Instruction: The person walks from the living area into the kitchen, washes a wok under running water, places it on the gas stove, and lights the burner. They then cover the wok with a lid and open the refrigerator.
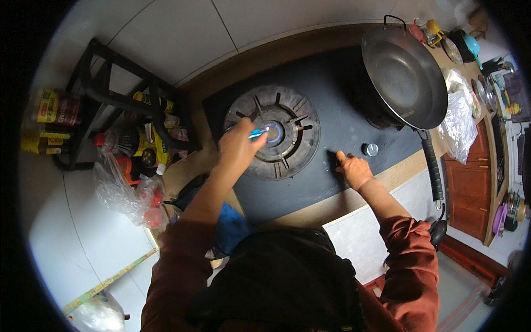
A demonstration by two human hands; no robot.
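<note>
My left hand grips a blue lighter above the left gas burner. A faint blue-violet ring of flame shows at the burner's centre, partly behind the lighter. On the front of the black cooktop, my right hand has its fingers closed around a dark control knob, mostly hidden by the hand. A second, silver-topped knob sits just to its right. Farther right, a dark wok rests tilted over the other burner, its wrapped handle reaching past the counter's front edge.
At left stands a black metal rack with jars and bottles. A clear plastic bag holding red items hangs in front of it. A blue cloth lies below my left forearm. Another plastic bag sits right of the wok.
</note>
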